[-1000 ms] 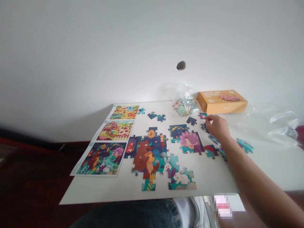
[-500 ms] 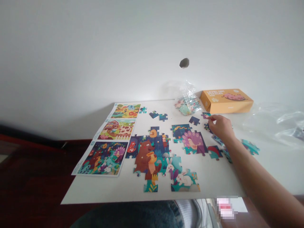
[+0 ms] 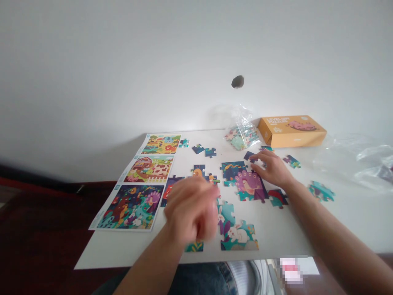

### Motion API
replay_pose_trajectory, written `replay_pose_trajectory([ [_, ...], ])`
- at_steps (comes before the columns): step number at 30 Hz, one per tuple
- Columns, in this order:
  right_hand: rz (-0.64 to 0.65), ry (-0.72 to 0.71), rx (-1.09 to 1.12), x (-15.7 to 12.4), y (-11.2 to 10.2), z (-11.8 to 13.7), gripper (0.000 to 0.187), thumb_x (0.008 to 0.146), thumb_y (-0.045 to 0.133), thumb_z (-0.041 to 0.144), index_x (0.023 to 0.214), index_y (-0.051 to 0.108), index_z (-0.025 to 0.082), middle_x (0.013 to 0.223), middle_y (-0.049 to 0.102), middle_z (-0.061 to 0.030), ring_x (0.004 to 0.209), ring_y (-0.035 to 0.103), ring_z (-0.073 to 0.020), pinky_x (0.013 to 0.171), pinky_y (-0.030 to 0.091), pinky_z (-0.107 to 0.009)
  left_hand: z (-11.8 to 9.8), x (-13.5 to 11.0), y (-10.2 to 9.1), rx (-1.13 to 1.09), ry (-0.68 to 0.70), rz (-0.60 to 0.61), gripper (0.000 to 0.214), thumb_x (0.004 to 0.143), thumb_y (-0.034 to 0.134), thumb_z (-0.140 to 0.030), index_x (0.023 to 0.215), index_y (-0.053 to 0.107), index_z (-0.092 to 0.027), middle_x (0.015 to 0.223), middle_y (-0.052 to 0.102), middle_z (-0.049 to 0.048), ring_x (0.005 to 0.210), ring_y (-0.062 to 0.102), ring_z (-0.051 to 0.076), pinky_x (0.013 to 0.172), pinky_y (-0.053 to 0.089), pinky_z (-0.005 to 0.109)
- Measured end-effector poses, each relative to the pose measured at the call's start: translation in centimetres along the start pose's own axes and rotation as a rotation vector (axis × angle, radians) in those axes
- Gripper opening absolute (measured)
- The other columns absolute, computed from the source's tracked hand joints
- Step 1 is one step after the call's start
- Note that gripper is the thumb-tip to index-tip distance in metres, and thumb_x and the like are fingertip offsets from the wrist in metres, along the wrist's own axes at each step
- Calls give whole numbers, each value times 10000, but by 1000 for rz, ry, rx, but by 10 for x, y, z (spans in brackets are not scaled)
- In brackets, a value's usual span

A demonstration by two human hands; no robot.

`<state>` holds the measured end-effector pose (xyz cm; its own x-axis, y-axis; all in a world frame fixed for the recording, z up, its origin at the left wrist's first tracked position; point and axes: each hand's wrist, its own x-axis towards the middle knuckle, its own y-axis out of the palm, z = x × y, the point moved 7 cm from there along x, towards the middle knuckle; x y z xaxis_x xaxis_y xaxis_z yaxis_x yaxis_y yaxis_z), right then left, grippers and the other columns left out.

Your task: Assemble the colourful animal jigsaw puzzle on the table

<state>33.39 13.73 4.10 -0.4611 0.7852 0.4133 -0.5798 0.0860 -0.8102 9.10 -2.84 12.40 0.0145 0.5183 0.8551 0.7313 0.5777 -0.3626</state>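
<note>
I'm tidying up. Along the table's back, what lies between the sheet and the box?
Head view: three loose pieces, then a bag of pieces.

Seemingly a home room, by the white table (image 3: 278, 235), plain wall (image 3: 123, 61), dark reddish floor (image 3: 55, 246) and animal jigsaw (image 3: 241, 234).

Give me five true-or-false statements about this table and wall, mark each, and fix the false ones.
1. The orange box is right of the bag of pieces. True.
2. The picture sheet carries two pictures. False: the picture sheet carries three.
3. The right hand is near the peacock pieces. True.
4. The left hand is on the orange box. False: in view, the left hand is left of the rabbit pieces.
5. The wall has a hole. True.
</note>
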Motion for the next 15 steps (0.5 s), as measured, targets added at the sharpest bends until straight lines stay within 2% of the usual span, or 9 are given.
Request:
replay_pose_trajectory([
  [2,79,-125,24,0,10,18,299,895,608,372,1121,724,214,1044,685,-114,963,644,-265,904,513,-425,31,6,26,8,17,-10,206,984,496,-196,1132,631,-244,763,619,-13,626,563,106,629,504,249],
  [3,112,-160,22,0,15,24,323,897,618,385,1156,715,219,1081,670,-120,985,638,-269,910,513,-429,49,7,40,27,-2,25,203,969,506,-165,1099,653,-216,750,615,-3,619,552,109,617,488,252],
  [5,172,-196,0,-1,24,31,377,895,634,414,1219,694,230,1155,637,-130,1040,621,-280,930,508,-440,83,4,65,80,-90,166,199,959,507,-147,1017,694,-182,809,647,36,695,577,131,670,492,275],
  [7,223,-212,-20,-2,30,34,423,891,647,438,1261,674,237,1197,613,-135,1072,607,-287,952,500,-452,103,-3,76,91,-135,239,211,956,506,-150,971,714,-182,862,674,59,818,608,169,769,505,315],
  [9,260,-212,-28,-3,34,34,435,890,652,453,1270,670,242,1210,601,-134,1072,604,-284,959,496,-456,109,-9,80,68,-148,293,213,948,518,-150,951,728,-190,882,685,65,884,610,193,823,505,345],
  [15,290,-210,-28,-4,34,39,419,882,669,475,1234,694,250,1187,596,-128,1052,605,-277,943,490,-445,102,-17,90,-28,-104,428,210,917,551,-131,940,747,-205,901,687,58,905,602,199,851,506,368],
])
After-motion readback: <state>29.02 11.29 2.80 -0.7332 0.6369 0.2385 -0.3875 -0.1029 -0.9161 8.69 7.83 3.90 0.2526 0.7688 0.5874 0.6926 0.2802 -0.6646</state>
